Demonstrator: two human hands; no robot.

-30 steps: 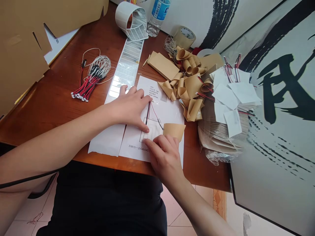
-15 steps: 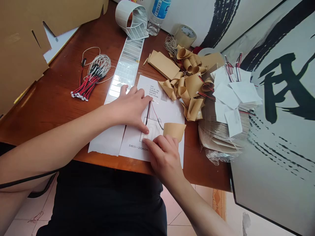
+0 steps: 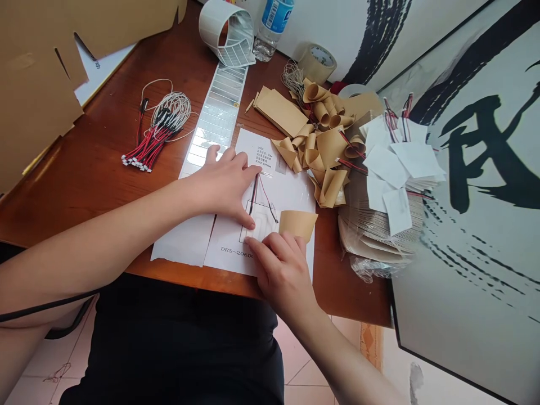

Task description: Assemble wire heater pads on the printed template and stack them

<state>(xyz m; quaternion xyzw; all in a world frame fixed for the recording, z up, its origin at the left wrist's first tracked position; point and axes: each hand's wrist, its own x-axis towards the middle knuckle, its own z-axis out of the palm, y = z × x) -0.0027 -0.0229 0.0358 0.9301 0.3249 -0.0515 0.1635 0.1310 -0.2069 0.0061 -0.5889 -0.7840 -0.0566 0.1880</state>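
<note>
My left hand lies spread over a white printed sheet. Its index fingertip presses at the top of a thin red and black wire pair, and its thumb rests lower down beside the wires. The wires run down to an outlined rectangle on the sheet. My right hand is curled at the lower edge of that outline, index fingertip touching down close to my left thumb. A curled brown paper piece sticks up from behind its bent fingers, which hide the lower part.
Left lies a bundle of red-black wires with white connectors. A label strip runs back to its roll, beside a bottle. Curled brown papers and a stack of white pieces sit right; a cardboard box is far left.
Both hands keep almost the same place on the sheet. The view has shifted very slightly.
</note>
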